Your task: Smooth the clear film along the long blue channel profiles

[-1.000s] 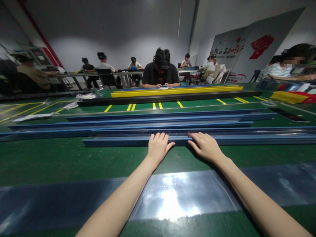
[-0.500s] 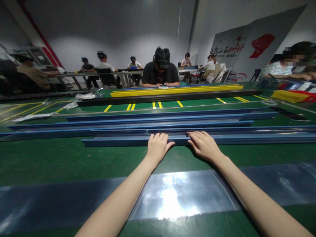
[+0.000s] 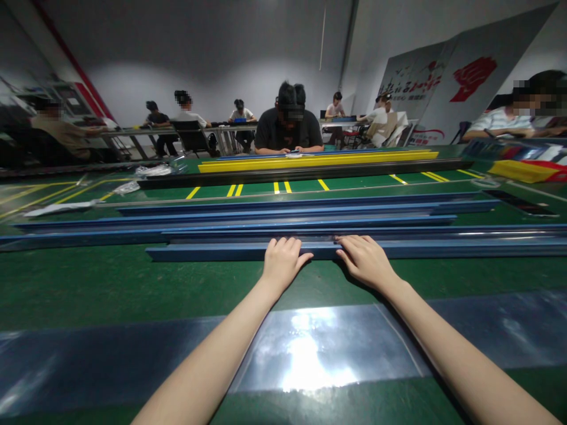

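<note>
Risk: blue channel (image 3: 212, 254) may swing and knock adj. channel (image 3: 80, 240) behind; prob. cause, uneven push, hands being close tog. on a long pc. L hand (image 3: 283, 264) and R hand (image 3: 367, 262) part-closed, each holding its near wall, fingers hooked over; grip force can't tell. Loc.: on green table (image 3: 133, 283), beyond glossy strip (image 3: 110, 360). Appearance: straight, trough-shaped, shiny inside; R end out of frame.
</note>
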`<state>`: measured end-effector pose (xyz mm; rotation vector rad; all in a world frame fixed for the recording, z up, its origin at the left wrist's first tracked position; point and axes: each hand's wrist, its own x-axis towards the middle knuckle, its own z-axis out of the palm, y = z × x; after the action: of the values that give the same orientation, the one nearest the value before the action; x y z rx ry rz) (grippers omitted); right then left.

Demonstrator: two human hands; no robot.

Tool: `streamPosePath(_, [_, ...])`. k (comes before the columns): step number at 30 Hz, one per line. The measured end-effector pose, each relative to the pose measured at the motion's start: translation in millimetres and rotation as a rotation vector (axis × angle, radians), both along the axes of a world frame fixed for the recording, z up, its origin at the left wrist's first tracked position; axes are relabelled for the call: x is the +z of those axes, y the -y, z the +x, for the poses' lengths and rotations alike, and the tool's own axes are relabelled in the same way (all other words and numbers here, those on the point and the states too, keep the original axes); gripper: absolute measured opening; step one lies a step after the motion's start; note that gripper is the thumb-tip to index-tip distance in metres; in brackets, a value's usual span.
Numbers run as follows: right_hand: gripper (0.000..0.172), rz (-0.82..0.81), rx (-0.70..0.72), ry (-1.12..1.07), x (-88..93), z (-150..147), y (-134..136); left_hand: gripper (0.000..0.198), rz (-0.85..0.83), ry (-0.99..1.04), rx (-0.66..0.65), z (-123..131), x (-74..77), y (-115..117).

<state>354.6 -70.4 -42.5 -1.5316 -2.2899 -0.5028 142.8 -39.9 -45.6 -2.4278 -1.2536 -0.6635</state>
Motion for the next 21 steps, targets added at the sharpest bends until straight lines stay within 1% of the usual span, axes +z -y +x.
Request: streamPosePath(21, [0.034, -0.003, -0.013, -0.002, 0.2, -1.2, 1.1, 0.035, -0.014, -0.008, 0.005, -0.2, 0.6, -0.5])
